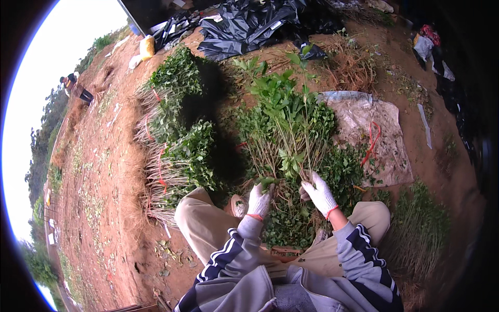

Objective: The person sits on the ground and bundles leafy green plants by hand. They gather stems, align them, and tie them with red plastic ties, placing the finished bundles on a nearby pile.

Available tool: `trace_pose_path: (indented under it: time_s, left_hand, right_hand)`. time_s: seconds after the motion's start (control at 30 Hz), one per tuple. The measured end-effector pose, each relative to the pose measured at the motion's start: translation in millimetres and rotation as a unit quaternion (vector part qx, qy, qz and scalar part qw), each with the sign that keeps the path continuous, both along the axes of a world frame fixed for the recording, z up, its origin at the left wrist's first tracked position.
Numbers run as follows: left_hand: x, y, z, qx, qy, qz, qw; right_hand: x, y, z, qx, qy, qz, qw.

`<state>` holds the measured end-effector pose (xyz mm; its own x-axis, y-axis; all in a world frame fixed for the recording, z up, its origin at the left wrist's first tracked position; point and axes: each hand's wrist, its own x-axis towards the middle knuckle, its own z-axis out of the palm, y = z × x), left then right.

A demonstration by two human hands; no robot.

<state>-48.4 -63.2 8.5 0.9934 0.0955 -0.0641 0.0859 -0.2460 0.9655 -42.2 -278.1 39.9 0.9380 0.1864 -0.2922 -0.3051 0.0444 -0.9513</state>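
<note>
My right hand [320, 194], in a white knit glove with a red cuff edge, grips the lower stems of a few leafy seedlings [306, 117]. Their leafy tops point away from me. Between the fingers of my left hand [259, 201], gloved the same way, are some loose green leaves [268, 181]. Just beyond both hands stands a dense bunch of seedlings [257, 144] with bare lower stems. Cut leaves and greenery [286, 226] cover the ground between my bent legs. The fingertips of my right hand are partly hidden by the stems.
Tied seedling bundles [175, 171] lie in a row at the left, roots outward. A pale plastic sheet [386, 144] with a red tie strip [371, 142] lies right. Black plastic sheeting [249, 27] is heaped behind. More seedlings [419, 230] stand at the right. A person [77, 87] bends far left.
</note>
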Motion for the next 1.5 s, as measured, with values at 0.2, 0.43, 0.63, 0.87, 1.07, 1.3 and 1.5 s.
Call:
trace_pose_path:
  time_s: [0.2, 0.43, 0.63, 0.87, 1.07, 1.3, 1.5]
  left_hand:
    - [25, 18, 5, -0.068, -0.174, 0.116, 0.976]
    - [97, 42, 37, -0.105, -0.223, 0.183, 0.952]
    - [146, 54, 12, 0.217, -0.203, 0.146, 0.943]
    - [168, 110, -67, 0.045, 0.014, 0.364, 0.93]
    - [196, 116, -106, -0.191, -0.046, 0.371, 0.908]
    - [191, 107, -121, -0.365, 0.133, 0.4, 0.83]
    - [187, 108, -105, -0.265, 0.163, 0.412, 0.857]
  right_hand:
    - [-11, 9, 1, -0.117, -0.11, -0.045, 0.986]
    - [-26, 25, 65, -0.273, -0.128, 0.025, 0.953]
    - [-31, 37, 77, -0.424, -0.197, 0.042, 0.883]
    - [-42, 18, 59, -0.366, -0.188, -0.046, 0.91]
    - [3, 38, 36, -0.66, -0.318, -0.039, 0.679]
    - [-79, 137, 24, 0.052, -0.02, 0.444, 0.894]
    - [-105, 135, 33, 0.107, -0.018, 0.397, 0.911]
